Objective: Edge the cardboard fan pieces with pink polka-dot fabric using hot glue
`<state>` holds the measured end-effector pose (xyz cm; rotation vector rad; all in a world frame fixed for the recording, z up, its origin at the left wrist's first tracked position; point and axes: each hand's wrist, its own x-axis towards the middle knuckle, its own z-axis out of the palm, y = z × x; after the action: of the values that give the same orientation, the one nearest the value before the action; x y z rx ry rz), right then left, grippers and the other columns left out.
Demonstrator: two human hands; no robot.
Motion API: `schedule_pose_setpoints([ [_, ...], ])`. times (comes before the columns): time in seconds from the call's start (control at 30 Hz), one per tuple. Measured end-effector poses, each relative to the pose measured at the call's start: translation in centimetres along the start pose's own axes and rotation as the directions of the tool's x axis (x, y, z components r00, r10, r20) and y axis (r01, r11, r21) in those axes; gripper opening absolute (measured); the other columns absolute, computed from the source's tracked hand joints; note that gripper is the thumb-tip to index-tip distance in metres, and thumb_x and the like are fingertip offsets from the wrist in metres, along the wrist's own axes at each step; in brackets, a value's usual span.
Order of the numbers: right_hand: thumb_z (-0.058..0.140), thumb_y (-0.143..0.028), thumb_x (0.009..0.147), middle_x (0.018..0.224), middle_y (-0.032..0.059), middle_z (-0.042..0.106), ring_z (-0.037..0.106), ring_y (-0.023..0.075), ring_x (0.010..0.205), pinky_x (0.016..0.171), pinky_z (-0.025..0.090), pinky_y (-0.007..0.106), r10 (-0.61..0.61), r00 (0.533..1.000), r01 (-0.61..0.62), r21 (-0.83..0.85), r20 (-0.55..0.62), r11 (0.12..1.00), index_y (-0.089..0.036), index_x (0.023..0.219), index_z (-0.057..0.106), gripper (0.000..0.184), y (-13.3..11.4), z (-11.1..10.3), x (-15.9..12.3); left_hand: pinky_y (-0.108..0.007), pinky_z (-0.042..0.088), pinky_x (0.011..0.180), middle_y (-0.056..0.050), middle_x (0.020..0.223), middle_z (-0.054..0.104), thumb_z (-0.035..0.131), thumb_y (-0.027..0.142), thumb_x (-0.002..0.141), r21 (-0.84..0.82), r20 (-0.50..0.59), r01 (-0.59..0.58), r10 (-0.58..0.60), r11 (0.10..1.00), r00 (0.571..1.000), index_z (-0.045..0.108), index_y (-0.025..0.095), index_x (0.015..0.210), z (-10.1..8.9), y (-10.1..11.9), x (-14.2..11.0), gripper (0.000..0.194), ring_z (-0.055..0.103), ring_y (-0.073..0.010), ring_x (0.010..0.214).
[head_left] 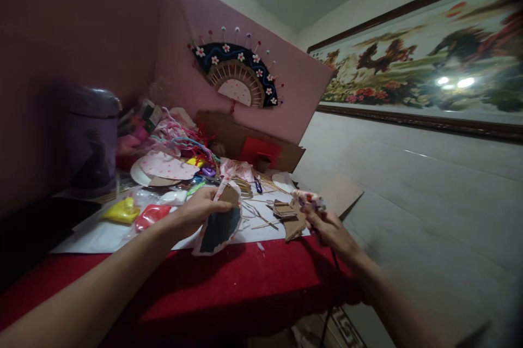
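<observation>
My left hand (204, 205) pinches a piece of cardboard (223, 223) by its upper edge. The piece is part brown, part dark, and edged with white paper with pink spots. It tilts over the front edge of the white sheet. To the right, my right hand (327, 224) is closed around a glue gun (309, 201) with a colourful pattern. A dark cord (335, 261) hangs below that hand. Under and beside the glue gun lie torn brown cardboard scraps (292, 220). Thin sticks and a pair of scissors (265, 221) lie between my hands.
A red cloth (245, 288) covers the table under a white sheet (110, 236). Yellow clay (121, 211) and red clay (152, 217) lie in bags at left. Behind are spotted paper (169, 165), pipe cleaners (183, 144) and a purple bin (92, 141). A decorated fan (241, 73) hangs on the pink panel.
</observation>
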<state>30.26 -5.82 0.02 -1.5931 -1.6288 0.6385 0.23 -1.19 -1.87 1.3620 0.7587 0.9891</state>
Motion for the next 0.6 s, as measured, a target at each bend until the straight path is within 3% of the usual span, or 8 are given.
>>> schedule_pose_setpoints([
  [0.1,0.044,-0.056,0.083,0.075,0.007,0.065,0.059,0.019,0.064,0.055,0.041,0.026,-0.024,1.0,0.022,-0.373,0.001,0.928,-0.017,0.094,0.06,0.044,2.4,-0.6,0.0,-0.026,0.037,0.057,-0.005,0.07,0.067,0.067,0.022,0.062,-0.015,0.012,0.008,-0.007,1.0,1.0,0.067,0.012,0.079,0.0,0.1,0.0,0.02,0.057,-0.0154,0.059],
  [0.23,0.033,-0.043,0.089,0.102,0.0145,0.065,0.06,0.0253,0.087,0.069,0.042,0.032,0.039,0.999,-0.021,-0.654,0.014,0.757,-0.016,0.104,0.056,0.039,3.8,-0.1,0.3,-0.026,0.036,0.056,-0.003,0.065,0.065,0.068,0.022,0.062,-0.027,0.0,0.04,-0.04,0.999,0.999,0.067,0.012,0.077,0.1,0.3,-0.1,0.018,0.055,-0.014,0.055],
  [0.33,0.03,-0.034,0.091,0.114,0.0177,0.06,0.057,0.0259,0.098,0.078,0.041,0.034,0.012,1.0,-0.002,-0.679,0.009,0.734,-0.012,0.114,0.052,0.039,4.2,0.6,1.1,-0.026,0.036,0.057,-0.004,0.067,0.066,0.068,0.023,0.062,-0.026,-0.008,0.03,-0.031,0.999,0.999,0.066,0.011,0.078,0.1,0.4,-0.1,0.019,0.056,-0.0148,0.056],
  [0.43,0.04,-0.035,0.087,0.122,0.0182,0.055,0.053,0.0259,0.109,0.086,0.038,0.034,-0.034,0.999,0.027,-0.649,0.002,0.761,-0.01,0.124,0.046,0.045,4.8,1.1,2.3,-0.026,0.037,0.057,-0.006,0.07,0.067,0.069,0.023,0.062,-0.033,0.003,0.025,-0.025,0.999,1.0,0.066,0.011,0.079,0.0,0.3,-0.1,0.021,0.057,-0.0159,0.058],
  [0.6,0.044,-0.032,0.086,0.12,0.0159,0.055,0.051,0.024,0.112,0.089,0.038,0.033,-0.067,0.995,0.099,-0.633,0.075,0.768,-0.012,0.132,0.04,0.05,5.7,1.1,2.9,-0.028,0.04,0.059,-0.007,0.072,0.068,0.068,0.022,0.063,-0.033,0.008,0.016,-0.016,0.999,1.0,0.067,0.011,0.081,0.0,0.1,-0.1,0.021,0.06,-0.0176,0.062],
])
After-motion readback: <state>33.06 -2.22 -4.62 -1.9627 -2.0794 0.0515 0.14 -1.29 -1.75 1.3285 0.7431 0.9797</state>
